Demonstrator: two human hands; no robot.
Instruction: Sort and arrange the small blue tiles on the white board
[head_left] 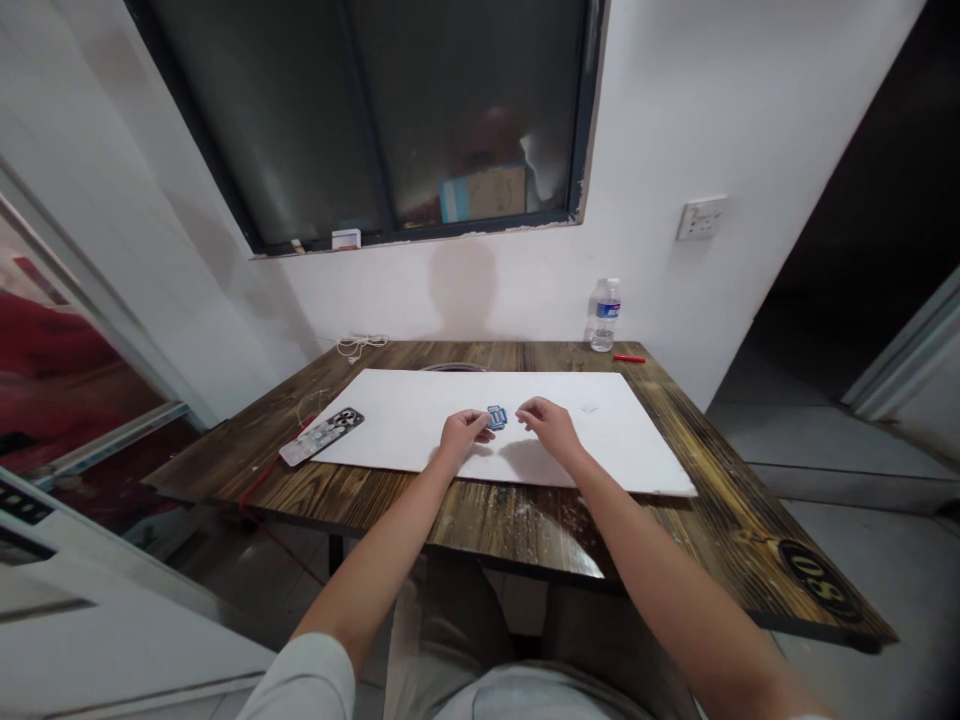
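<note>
Toward the near edge of the board point(405, 405), the left hand point(463, 432) rim-pinches a likely light, stiff tag point(497, 417); the right hand point(551, 426) gapes.

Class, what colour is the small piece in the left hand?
Blue, with paler markings; the head view shows the piece in the left hand.

The table point(682, 420) looks like wood, dark-grained, its varnish glossy enough to throw back light near the front edge; the white board point(397, 420) is smooth and matt; the bottle point(602, 328) is clear, shiny plastic; the socket plate point(702, 218) seems smooth plastic; the wall point(652, 120) is matt paint, rough and chipped beside the window frame point(583, 130); the sleeve point(311, 680) is soft, matt cloth.
</note>
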